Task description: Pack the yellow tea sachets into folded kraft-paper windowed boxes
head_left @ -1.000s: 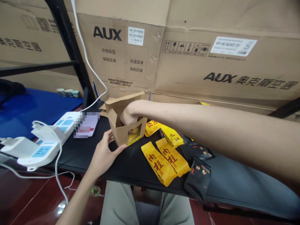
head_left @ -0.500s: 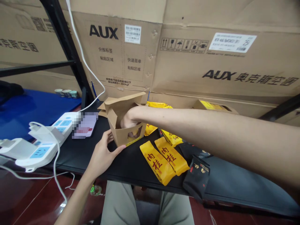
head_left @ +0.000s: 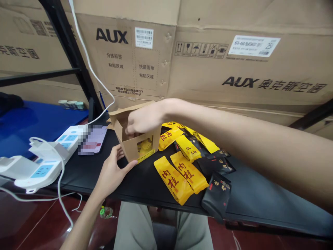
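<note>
A small brown paper box (head_left: 131, 151) with a front window stands open on the black table (head_left: 260, 198). A yellow packet (head_left: 144, 146) shows through the window. My left hand (head_left: 111, 172) grips the box's lower left corner with thumb and fingers. My right hand (head_left: 144, 119) hovers over the box's open top, fingers curled down at the rim; their tips are hidden, so I cannot make out what they hold. Right of the box lie several yellow packets (head_left: 173, 178) and black packets (head_left: 217, 191).
A white power strip (head_left: 39, 166) with cables and a phone (head_left: 91, 140) lie at the left of the table. Large cardboard boxes (head_left: 208, 69) stand as a wall behind. A black shelf post (head_left: 65, 52) rises at the back left. My knees show below the table edge.
My right hand has risen from deep inside the box to its open top. A yellow packet now lies lower in the window. My left hand has stayed on the box.
</note>
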A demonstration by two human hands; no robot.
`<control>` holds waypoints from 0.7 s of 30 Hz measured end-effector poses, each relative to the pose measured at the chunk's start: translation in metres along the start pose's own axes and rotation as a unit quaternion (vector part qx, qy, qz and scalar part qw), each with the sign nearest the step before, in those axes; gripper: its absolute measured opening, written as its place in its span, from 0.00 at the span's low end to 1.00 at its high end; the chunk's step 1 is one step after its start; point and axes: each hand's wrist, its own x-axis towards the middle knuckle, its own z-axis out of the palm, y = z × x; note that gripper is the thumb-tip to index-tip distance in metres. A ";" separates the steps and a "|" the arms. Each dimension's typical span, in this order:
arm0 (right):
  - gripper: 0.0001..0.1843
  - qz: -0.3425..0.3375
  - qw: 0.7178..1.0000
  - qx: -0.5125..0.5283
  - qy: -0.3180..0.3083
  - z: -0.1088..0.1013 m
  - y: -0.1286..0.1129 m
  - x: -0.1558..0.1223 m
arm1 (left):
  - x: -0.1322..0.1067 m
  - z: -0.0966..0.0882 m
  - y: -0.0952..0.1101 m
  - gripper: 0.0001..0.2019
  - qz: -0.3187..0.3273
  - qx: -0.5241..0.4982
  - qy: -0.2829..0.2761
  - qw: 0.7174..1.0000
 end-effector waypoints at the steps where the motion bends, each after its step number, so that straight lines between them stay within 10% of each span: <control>1: 0.14 -0.008 1.000 -0.008 0.016 -0.004 -0.005 -0.016 | 0.000 0.000 0.001 0.30 -0.002 0.001 0.002 1.000; 7: 0.17 0.119 0.947 -0.122 0.271 0.012 0.019 -0.103 | 0.000 0.000 0.003 0.30 0.003 -0.001 0.007 1.000; 13: 0.21 0.353 0.919 -0.127 0.119 0.087 0.102 -0.108 | 0.000 -0.001 0.003 0.32 -0.014 0.012 0.019 1.000; 21: 0.45 0.427 0.884 -0.091 0.166 0.140 0.117 -0.086 | 0.001 0.000 0.000 0.34 -0.018 0.004 0.014 1.000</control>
